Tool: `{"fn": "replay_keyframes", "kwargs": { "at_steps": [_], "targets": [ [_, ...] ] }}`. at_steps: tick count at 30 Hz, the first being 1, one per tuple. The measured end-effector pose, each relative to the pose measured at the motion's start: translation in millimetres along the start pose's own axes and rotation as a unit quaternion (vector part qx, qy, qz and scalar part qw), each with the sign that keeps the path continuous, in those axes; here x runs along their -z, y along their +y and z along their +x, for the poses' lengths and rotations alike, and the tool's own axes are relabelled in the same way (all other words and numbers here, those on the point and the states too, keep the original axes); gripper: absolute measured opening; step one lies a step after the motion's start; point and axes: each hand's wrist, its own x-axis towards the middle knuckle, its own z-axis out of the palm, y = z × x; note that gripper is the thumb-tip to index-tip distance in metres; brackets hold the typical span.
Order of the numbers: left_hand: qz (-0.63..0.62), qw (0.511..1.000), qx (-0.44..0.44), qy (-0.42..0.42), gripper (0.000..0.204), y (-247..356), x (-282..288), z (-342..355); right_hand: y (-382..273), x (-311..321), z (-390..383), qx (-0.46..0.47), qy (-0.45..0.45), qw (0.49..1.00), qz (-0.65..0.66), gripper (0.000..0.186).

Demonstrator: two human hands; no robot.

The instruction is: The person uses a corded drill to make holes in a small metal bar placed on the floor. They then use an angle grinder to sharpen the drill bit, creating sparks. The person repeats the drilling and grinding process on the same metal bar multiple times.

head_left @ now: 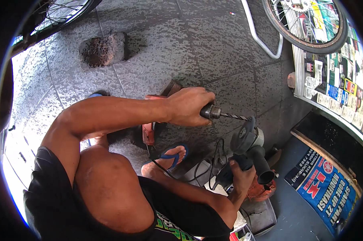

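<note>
My left hand (192, 106) is closed round the front of a red power drill (148, 133), just behind its black chuck (210, 111). A long twist drill bit (235, 116) sticks out of the chuck to the right. Its tip is at the edge of the disc on an angle grinder (242, 138); whether the two touch I cannot tell. My right hand (243, 178) grips the grinder's dark body, thumb on top. Beside that hand a black tube (263, 165) shows its open end. The drill's grip is partly hidden under my left forearm.
A worn block (103, 50) sits on the dark tiled floor (161, 44). Bicycle wheels (310, 24) stand at the upper edges, near a bent metal tube (261, 40). At right are a glass display case (330, 80) and a blue banner (326, 188). A black cord (165, 170) runs near my sandalled foot (175, 156).
</note>
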Motion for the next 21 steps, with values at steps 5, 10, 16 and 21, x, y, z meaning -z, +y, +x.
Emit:
{"fn": "replay_keyframes", "kwargs": {
  "at_steps": [5,10,16,21],
  "targets": [
    [0.0,1.0,0.008,-0.012,0.052,2,2,1,-5,-3,-2,0.016,0.009,1.0,0.014,0.035],
    [0.004,1.0,0.0,-0.008,0.052,1,0,2,5,2,3,0.024,0.006,1.0,-0.003,0.037],
    [0.002,1.0,0.013,-0.023,0.052,1,2,3,15,4,6,0.043,0.017,0.999,-0.011,0.038],
    [0.001,1.0,0.008,-0.017,0.051,1,1,2,14,9,7,0.038,0.002,0.999,-0.028,0.039]
  ]
}}
